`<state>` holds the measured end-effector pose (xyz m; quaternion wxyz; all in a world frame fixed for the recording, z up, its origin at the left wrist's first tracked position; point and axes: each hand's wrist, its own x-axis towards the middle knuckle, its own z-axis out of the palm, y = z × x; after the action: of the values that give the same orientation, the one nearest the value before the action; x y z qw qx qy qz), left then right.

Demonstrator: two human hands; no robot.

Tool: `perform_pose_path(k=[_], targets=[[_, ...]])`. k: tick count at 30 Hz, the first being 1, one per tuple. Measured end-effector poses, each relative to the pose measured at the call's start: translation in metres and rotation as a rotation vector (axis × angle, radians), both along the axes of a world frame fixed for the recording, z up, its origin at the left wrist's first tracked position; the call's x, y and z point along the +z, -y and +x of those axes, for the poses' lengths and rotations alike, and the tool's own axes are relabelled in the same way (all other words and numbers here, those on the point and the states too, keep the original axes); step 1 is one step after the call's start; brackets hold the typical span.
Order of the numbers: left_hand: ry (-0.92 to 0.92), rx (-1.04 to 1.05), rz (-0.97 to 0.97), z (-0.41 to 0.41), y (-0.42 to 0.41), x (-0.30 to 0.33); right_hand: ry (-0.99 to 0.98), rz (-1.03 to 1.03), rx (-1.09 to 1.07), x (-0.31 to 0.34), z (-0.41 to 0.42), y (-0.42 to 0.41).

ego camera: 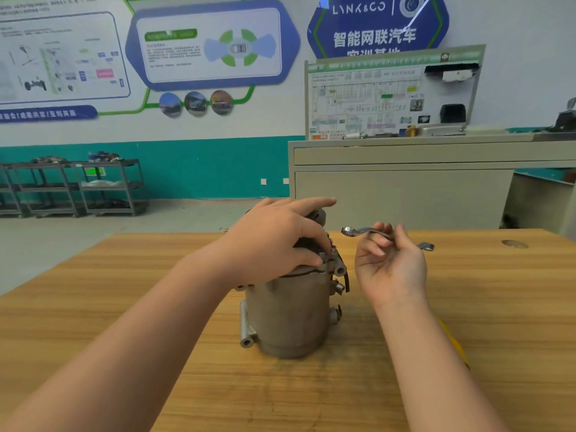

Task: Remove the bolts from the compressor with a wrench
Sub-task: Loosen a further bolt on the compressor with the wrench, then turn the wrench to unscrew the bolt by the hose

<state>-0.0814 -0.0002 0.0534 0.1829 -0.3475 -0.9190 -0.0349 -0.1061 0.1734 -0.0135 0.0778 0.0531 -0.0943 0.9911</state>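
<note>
Wood-grain table [467, 307], 1 grey metal cabinet [405, 182] behind w/ wiring board [389, 95] on top; 2 dark shelf carts [78, 185] far left. 1 compressor [290, 316], dull grey metal cylinder, upright mid-table. Left hand [274, 241] covers its top, fingers curled on the fittings, hiding any bolts. Right hand [389, 263], palm up just beside, fingers pinch 1 shiny curved wrench [361, 231], held off the table.
</note>
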Motion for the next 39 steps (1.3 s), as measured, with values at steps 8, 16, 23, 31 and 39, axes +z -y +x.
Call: perform_pose_path(k=[8,16,23,31,39], targets=[[0.002,-0.03,0.034,0.001,-0.001,-0.001,0.011,-0.005,-0.006,-0.002,-0.002,-0.001],[-0.11,-0.013,0.157,0.002,-0.004,-0.013,0.084,0.075,-0.066,-0.004,-0.003,0.0],[-0.099,-0.013,0.073,-0.002,-0.001,-0.011,0.138,0.252,-0.204,-0.005,-0.003,0.001],[0.108,-0.21,1.093,0.007,0.015,0.001,0.033,0.531,-0.451,0.003,0.004,0.004],[0.004,0.697,0.815,-0.014,0.144,-0.067,0.029,0.774,-0.984,-0.001,0.021,0.031]])
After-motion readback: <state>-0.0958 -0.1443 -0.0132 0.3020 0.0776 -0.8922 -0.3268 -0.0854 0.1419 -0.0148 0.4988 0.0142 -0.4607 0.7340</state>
